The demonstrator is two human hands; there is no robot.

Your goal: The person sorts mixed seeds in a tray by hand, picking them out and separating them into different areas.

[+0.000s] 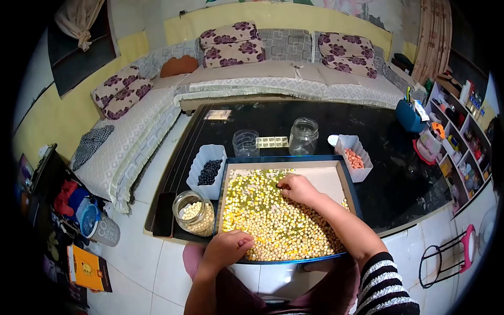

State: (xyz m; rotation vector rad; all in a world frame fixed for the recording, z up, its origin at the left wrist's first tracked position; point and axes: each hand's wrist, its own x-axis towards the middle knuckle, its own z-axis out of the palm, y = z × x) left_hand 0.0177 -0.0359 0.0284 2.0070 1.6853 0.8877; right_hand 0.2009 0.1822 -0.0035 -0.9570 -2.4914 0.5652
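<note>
A shallow blue-edged box (pixel 310 164) holds a mixed layer of pale round beans (pixel 310 233), yellow corn kernels (pixel 239 191) and small green beans (pixel 265 181). My right hand (pixel 300 190) is down on the beans near the far middle, fingertips pinched together; what they hold is hidden. At the near left corner, my left hand (pixel 229 249) rests over the rim with its fingers curled in, contents not visible. Just left of the box stands an open glass jar (pixel 195 216) of pale beans. Beyond it, a white plastic container (pixel 195 173) holds black beans (pixel 210 172).
Right of the box, another container (pixel 362 173) holds peanuts (pixel 354 158). Behind are two clear jars (pixel 303 137), (pixel 245 144) and a pill-like tray (pixel 272 142). A phone (pixel 164 214) lies at the black table's (pixel 404 194) left edge. A shelf (pixel 462 136) stands right.
</note>
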